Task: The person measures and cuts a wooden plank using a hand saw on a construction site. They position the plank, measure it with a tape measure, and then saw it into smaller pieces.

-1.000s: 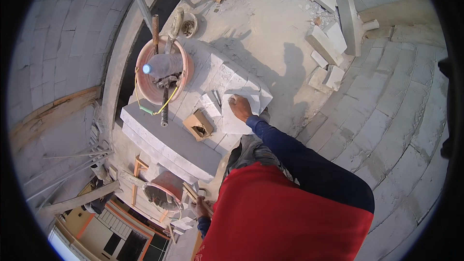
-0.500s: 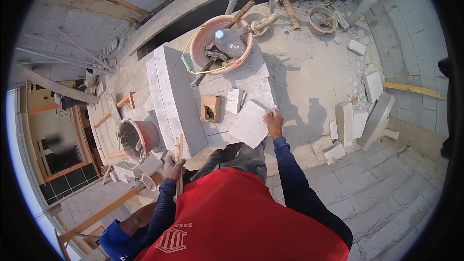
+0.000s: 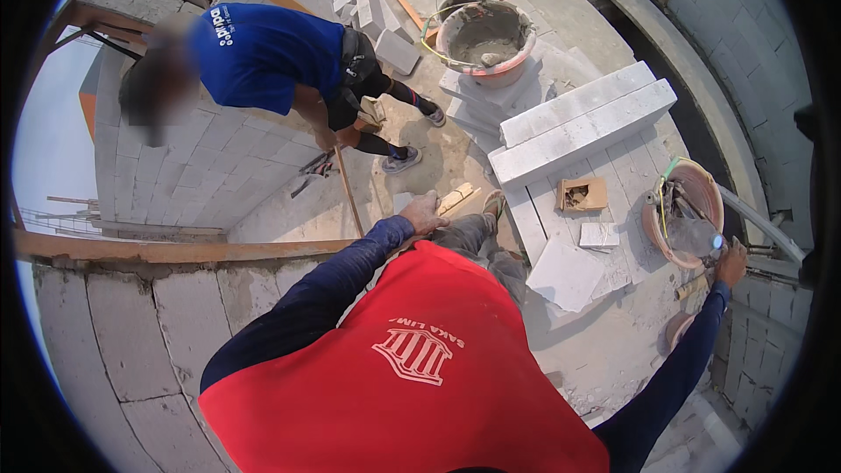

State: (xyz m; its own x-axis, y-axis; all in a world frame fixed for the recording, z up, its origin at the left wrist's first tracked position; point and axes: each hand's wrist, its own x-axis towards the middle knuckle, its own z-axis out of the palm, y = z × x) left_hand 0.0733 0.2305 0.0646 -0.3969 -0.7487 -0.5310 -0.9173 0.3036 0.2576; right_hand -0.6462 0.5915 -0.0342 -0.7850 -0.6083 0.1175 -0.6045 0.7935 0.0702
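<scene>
My left hand [image 3: 425, 213], in front of my waist, is closed around a short pale piece of wood [image 3: 455, 199] with uneven edges. Far out to the right, my right hand [image 3: 730, 264] is curled at the rim of a pinkish bucket [image 3: 717, 186], close to the blue cap of a clear plastic bottle [image 3: 696, 236]. Whatever its fingers hold is too small to make out. Tools lie in the bucket beside the bottle. A flat white slab of block [image 3: 565, 275] rests on the block platform, near a small white piece [image 3: 599, 235] and an opened cardboard box [image 3: 583, 194].
Long white blocks [image 3: 585, 127] lie along the platform's far side. Beyond stands a bucket of grey mortar [image 3: 487, 39]. A co-worker in a blue shirt [image 3: 267, 52] bends at the left, holding a wooden strip [image 3: 349, 193]. A low block wall [image 3: 131, 333] runs at the lower left.
My view has swung left, bringing the co-worker into sight. My right hand has let go of the white slab and moved to the bucket. My left hand still holds the wood.
</scene>
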